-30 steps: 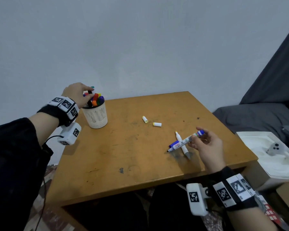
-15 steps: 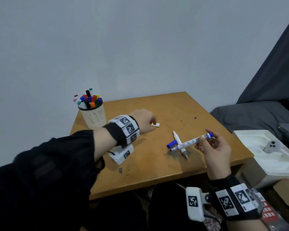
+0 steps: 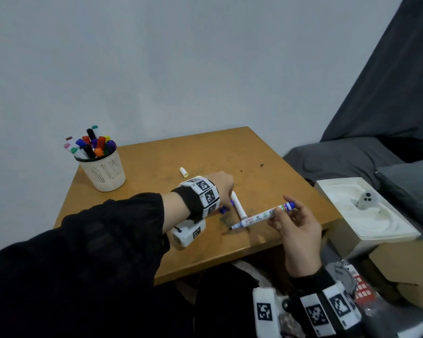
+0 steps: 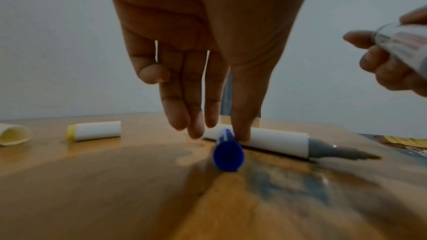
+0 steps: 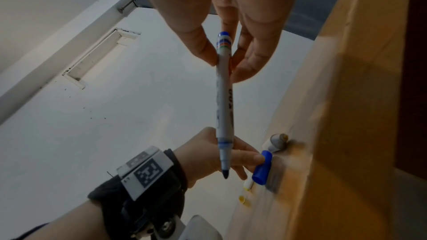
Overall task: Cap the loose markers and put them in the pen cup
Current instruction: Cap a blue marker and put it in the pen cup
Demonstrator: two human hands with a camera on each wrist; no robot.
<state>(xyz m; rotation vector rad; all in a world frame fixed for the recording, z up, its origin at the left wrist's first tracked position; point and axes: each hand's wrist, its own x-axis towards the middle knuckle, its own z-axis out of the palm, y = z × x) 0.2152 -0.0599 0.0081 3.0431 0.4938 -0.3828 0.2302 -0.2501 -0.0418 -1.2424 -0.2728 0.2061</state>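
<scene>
My right hand [image 3: 277, 212] [image 5: 225, 62] pinches an uncapped blue marker [image 3: 261, 217] [image 5: 224, 98] above the table's front right, tip pointing left. My left hand [image 3: 224, 189] [image 4: 218, 134] reaches down with straight fingers, and its fingertips touch the blue cap [image 3: 222, 210] [image 4: 227, 151] [image 5: 262, 168] lying on the wooden table [image 3: 132, 228]. Just behind the cap lies a white marker with a bare grey tip [image 3: 238, 208] [image 4: 277, 140]. Two white caps with yellow ends [image 4: 93, 130] [image 4: 13, 134] lie further left. The pen cup [image 3: 103, 172], full of capped markers, stands at the far left corner.
A white box [image 3: 340, 228] holding a small grey device stands off the table's right edge, with a cardboard box [image 3: 405, 272] in front of it. Grey cushions lie behind them. A plain wall runs behind the table.
My left hand left the pen cup, crossed the table past the yellow-ended caps and came down on the blue cap. My right hand kept the blue marker, roughly in place.
</scene>
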